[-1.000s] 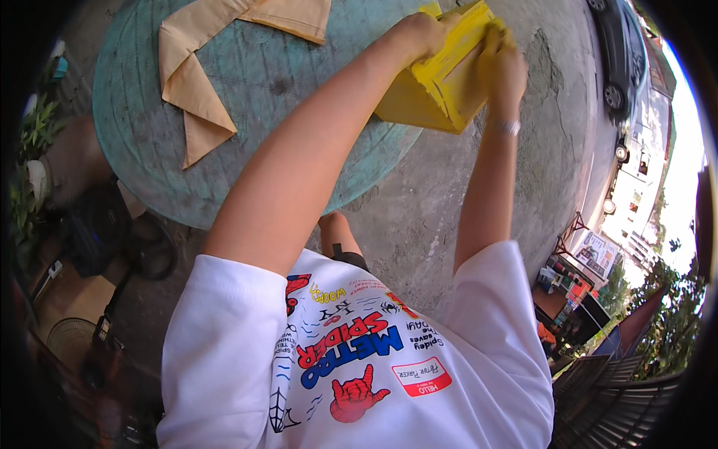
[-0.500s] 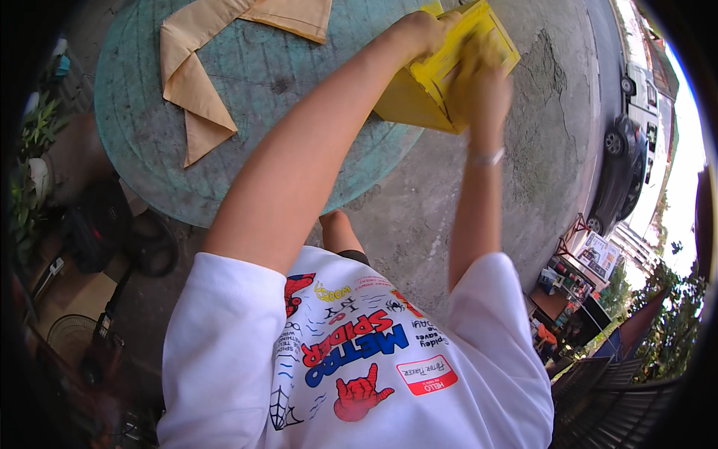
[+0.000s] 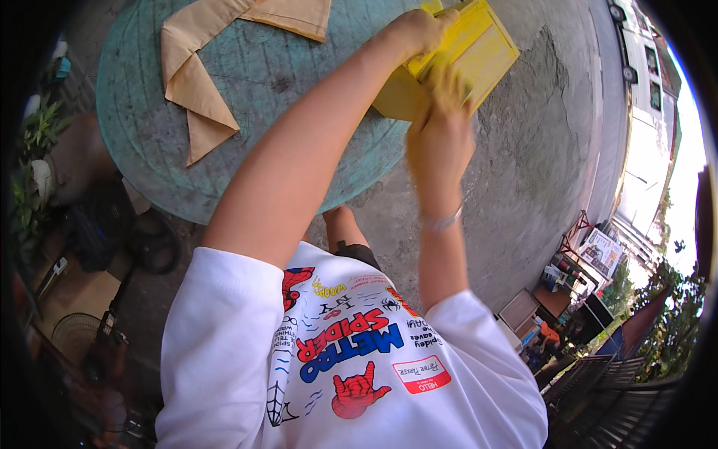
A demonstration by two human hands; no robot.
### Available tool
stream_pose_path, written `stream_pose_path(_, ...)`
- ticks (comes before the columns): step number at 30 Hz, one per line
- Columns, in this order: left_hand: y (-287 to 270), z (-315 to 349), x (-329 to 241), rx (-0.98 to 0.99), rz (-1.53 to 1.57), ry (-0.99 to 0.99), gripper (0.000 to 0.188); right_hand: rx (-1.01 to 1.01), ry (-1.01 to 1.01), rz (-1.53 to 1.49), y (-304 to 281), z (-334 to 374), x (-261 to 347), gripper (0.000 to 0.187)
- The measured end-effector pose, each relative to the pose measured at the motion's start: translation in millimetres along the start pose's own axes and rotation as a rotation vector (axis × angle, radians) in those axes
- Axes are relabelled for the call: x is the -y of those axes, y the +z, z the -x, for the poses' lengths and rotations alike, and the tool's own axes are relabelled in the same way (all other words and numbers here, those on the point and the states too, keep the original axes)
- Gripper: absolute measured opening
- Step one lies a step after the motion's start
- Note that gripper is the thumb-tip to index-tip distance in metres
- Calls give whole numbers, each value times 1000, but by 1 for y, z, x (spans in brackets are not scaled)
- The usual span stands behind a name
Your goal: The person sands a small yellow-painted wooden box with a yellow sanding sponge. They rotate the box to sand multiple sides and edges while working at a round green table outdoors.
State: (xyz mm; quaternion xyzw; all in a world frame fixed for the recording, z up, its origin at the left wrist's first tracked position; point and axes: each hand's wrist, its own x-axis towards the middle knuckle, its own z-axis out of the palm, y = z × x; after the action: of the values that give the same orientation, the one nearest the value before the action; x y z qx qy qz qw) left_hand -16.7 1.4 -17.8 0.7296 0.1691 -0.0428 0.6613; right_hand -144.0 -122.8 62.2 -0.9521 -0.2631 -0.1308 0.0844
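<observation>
A yellow box [image 3: 479, 56] is tilted at the far right rim of the round green table [image 3: 262, 97], jutting out past it. My left hand [image 3: 419, 34] is closed on the box's upper left edge; its fingertips are partly hidden. Close to the near side of the box is my right hand [image 3: 445, 127], wearing a band at the wrist. Its fingers are smeared by motion and look yellowish against the box, so I cannot make out whether they hold something. A folded tan cloth strip [image 3: 198, 86] lies bent across the table's left part.
Grey concrete ground [image 3: 523, 150] surrounds the table. A pedestal fan [image 3: 75, 333] and dark items stand at the lower left, with plants [image 3: 34, 194] above them. Off to the right are a white vehicle [image 3: 643, 67] and a cluttered stand [image 3: 553, 292].
My right hand has moved left and nearer, from across the box's face to its near edge. My left hand keeps its place on the box. The car at the right has left view.
</observation>
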Motion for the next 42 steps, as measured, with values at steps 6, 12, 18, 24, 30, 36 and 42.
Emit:
stream_pose_path(6, 2, -12, 7, 73, -69, 38, 78, 194, -9, 295, 18, -87, -96, 44)
stream_pose_path(12, -5, -2, -3, 84, 10, -64, 80, 17, 112, -8, 3, -43, -37, 41)
stream_pose_path(18, -2, -6, -3, 65, -39, -35, 83, -157, 16, -17, 20, -51, -72, 47)
stream_pose_path(24, -6, 8, -26, 124, -89, -17, 82, 94, 258, 27, 6, -84, -101, 46)
stream_pose_path(30, -11, 0, -5, 77, -85, -31, 82, -41, -26, -51, -1, 4, -52, 41)
stream_pose_path(36, 1, 0, -22, 131, -85, -1, 82, 150, 322, -46, -8, -85, -130, 42)
stream_pose_path(42, -9, -4, -9, 90, -90, -22, 82, -176, -79, -109, -4, 11, -67, 34)
